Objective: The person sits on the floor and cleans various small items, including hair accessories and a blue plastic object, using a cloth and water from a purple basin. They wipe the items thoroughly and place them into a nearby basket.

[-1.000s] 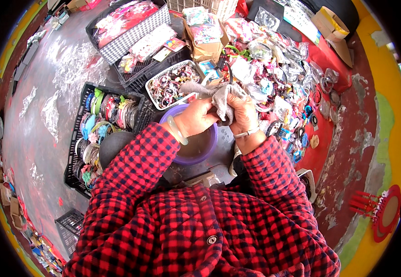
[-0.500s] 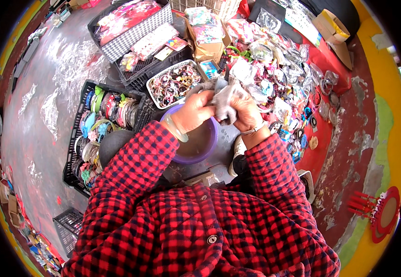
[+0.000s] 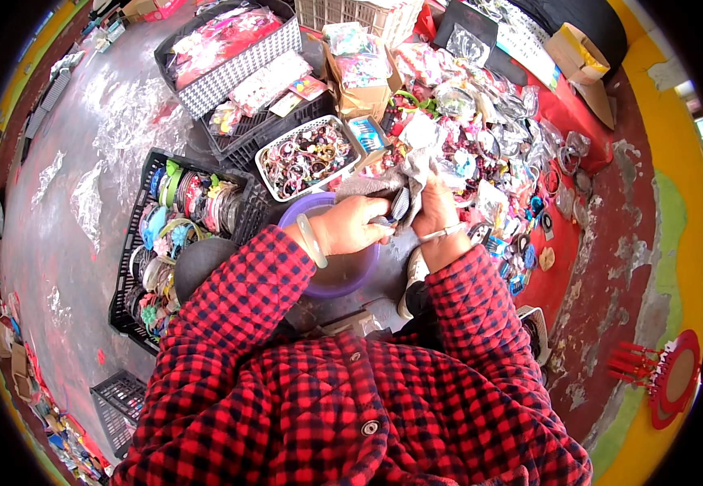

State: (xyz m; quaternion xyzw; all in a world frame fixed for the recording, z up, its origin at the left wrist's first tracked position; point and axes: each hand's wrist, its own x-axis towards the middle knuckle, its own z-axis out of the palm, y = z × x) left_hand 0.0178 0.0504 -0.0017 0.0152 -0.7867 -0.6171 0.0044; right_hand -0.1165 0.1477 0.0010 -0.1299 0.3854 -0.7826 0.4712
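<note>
And there's the grey fabric cloth (image 3: 418,183), between the bare left hand (image 3: 346,228) and bare right hand (image 3: 437,214); round purple plastic basin (image 3: 343,289) below; just beyond, a rectangular white plastic basket (image 3: 327,179); leftward, a rectangular black plastic crate (image 3: 249,209) of headbands (image 3: 175,220); rightward, a multicoloured plastic-wrapped heap (image 3: 481,154).

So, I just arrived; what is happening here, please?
A person grips a grey cloth with the left hand and right hand, a dark striped piece between them. A purple basin is below the left hand. Beyond it stands a white basket of small bands; a black crate of headbands is to the left.
</note>
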